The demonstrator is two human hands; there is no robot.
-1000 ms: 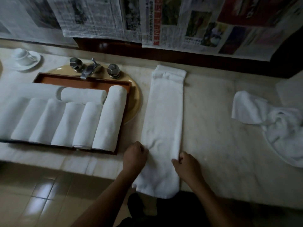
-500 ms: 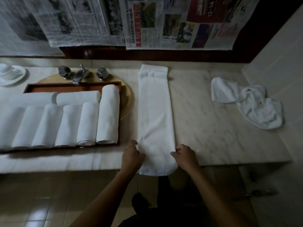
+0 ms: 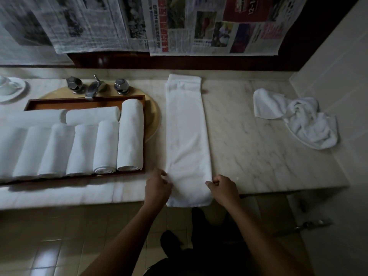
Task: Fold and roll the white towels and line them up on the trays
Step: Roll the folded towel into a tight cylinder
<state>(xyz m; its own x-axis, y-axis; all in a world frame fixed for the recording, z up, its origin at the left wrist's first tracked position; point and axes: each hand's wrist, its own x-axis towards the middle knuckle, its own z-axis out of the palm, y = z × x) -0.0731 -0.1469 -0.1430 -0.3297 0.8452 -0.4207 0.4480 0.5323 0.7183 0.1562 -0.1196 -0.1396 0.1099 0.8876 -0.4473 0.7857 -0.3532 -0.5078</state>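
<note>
Since a second ago we have drawn the folded towel (image 3: 187,136) farther onto the surface (image 3: 258,146), so less of its near end hangs over the front edge. It lies as one long narrow strip running away from us, just beside the wooden tray (image 3: 85,100).

Our left hand (image 3: 158,188) curls onto the strip's left edge and our right hand (image 3: 224,188) pinches the right edge, both close to the near end. We judge the folding done and the rolling about to start. The next move calls for turning the near end over on itself tightly and evenly, keeping both edges square so the roll matches the others.

On the tray the rolled towels (image 3: 130,134) stand side by side in a row, with two more lying crosswise behind them. Little room seems left at its right end. One crumpled towel (image 3: 298,118) waits well apart to the right.

The surface is pale veined marble. The tray rests over a yellowish basin (image 3: 154,120) with a metal tap (image 3: 93,88) behind it, and a cup and saucer (image 3: 10,88) sit far left. Newspaper sheets (image 3: 199,26) hang on the wall, and the floor (image 3: 59,246) is tiled. The room is dim.
</note>
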